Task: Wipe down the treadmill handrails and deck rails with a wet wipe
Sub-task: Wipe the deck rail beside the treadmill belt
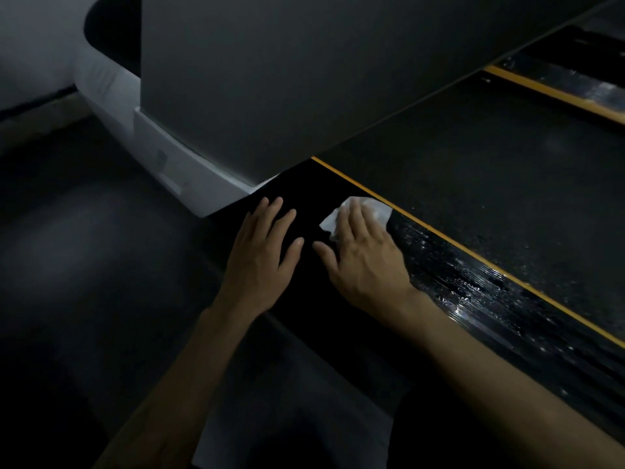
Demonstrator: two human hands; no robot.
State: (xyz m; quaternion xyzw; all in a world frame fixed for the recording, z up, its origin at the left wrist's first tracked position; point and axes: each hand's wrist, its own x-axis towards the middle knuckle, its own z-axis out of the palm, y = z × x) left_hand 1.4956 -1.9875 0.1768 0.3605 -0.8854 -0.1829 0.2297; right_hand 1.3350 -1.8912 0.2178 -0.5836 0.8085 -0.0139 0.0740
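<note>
The right hand (363,258) lies palm down on a crumpled white wet wipe (351,214), its fingers (358,218) straight and close together, pressing the wipe flat against the glossy black ribbed deck rail (473,292) of the treadmill. The wipe shows beyond the fingertips and to the left of them, near the front end of the rail, just beside the thin yellow stripe (439,236) that runs along the rail's inner edge. Behind the hand, toward the lower right, the rail glistens with wet streaks and small droplets.

The left hand (267,252) rests flat on the same rail just to the left of the right one, fingers (274,214) extended and slightly spread, holding nothing (thumb tips of the two hands sit near each other but apart). Both forearms are bare.

Past the stripe lies the dark, matte running belt (490,170), speckled with faint light spots. On its far side a second yellow-edged black rail (575,86) also shines wet. A large grey panel (270,79) overhangs the front of the deck, and below it a pale grey plastic base cover (162,157) meets the rail just ahead of the left fingertips. The dark floor (84,265) spreads to the left.
</note>
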